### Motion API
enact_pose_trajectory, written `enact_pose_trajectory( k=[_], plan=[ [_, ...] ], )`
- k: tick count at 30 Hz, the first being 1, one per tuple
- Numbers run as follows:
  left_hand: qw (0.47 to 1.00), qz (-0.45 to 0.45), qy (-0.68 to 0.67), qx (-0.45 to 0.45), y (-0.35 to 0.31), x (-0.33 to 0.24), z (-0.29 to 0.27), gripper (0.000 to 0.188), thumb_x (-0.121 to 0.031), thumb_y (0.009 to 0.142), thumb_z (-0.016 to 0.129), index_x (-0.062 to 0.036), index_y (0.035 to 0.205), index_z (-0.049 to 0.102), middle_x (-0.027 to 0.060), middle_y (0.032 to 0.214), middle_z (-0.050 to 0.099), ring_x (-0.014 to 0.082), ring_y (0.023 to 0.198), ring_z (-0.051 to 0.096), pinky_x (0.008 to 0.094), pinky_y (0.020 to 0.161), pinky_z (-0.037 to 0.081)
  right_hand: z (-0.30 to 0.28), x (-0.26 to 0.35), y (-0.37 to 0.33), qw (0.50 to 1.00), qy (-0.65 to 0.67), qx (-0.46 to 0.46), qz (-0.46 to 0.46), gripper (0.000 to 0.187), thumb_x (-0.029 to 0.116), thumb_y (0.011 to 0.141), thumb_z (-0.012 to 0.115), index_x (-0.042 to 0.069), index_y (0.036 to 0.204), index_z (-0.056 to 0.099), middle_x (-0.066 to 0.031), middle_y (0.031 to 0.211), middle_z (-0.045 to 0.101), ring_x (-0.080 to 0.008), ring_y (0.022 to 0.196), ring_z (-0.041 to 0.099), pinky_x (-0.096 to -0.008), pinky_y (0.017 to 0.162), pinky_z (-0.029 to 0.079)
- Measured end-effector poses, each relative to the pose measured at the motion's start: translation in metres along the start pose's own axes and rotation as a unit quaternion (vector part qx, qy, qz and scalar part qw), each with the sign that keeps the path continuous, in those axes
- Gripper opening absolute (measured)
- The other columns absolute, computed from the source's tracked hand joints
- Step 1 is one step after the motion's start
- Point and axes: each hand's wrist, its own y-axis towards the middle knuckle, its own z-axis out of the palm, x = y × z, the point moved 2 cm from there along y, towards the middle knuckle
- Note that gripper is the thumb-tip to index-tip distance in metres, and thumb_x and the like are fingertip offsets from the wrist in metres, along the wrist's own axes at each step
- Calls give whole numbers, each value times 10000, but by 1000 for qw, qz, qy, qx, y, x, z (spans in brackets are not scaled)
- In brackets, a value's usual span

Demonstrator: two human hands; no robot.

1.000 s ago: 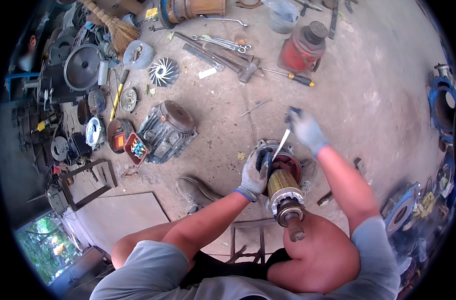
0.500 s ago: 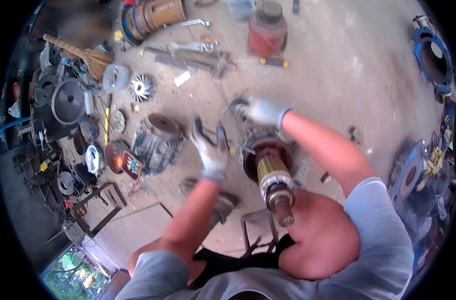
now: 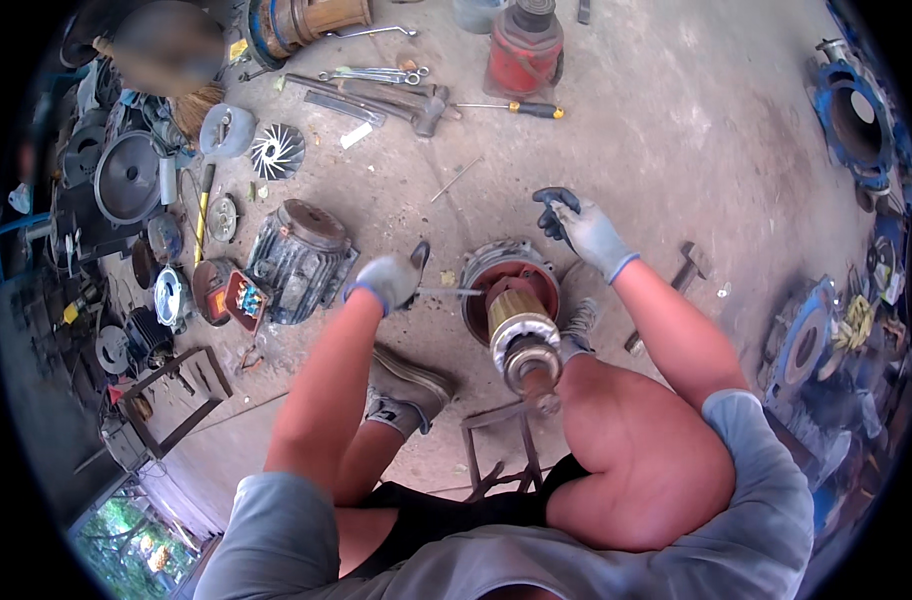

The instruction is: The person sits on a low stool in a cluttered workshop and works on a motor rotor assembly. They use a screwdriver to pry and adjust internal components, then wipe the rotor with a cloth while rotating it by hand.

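Note:
In grey-white work gloves with dark fingers, both my hands are raised over the floor. My left hand is open, fingers and thumb apart, left of a motor rotor. A thin metal rod runs from the rotor's flange to this hand; whether the two touch I cannot tell. The rotor, with copper-coloured body and bearing, stands in a round red-lined end flange, its shaft tilted toward me. Beyond it to the right, my right hand is closed in a pinch; what it holds, if anything, is too small to name.
A grey motor housing lies left. Beyond are a hammer, wrenches, a screwdriver and a red jack. Another hammer lies right of my arm. A small metal stand is near my legs. Blue-rimmed parts line the right.
My right hand has moved right, away from above the flange, with its fingers drawn together. My left hand has turned toward the rod. The view has shifted slightly.

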Motion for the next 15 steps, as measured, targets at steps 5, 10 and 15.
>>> enact_pose_trajectory(
  k=[5,10,15],
  plan=[
    [967,-90,-238,4,-73,35,71,783,-636,1105,446,46,874,756,259,785,740,377,783,776,480,756,590,39,-22,-36,956,-245,40,-154,515,325,1057,671,86,1499,560,-190,1239,742,-322,1096,730,-414,984,566],
    [970,-32,-240,-22,-87,40,66,525,-478,1051,626,23,955,748,264,838,742,418,823,760,505,741,570,76,-20,-46,951,-278,114,-70,572,326,997,718,74,1490,572,-234,1358,700,-392,1292,662,-464,1110,508],
    [978,187,-66,-68,-117,16,57,230,-241,848,788,-50,971,749,237,825,721,468,807,702,522,692,542,72,-30,-48,980,-138,115,-91,453,182,980,719,54,1408,646,-178,1360,719,-328,1244,696,-413,1096,522]
  ],
)
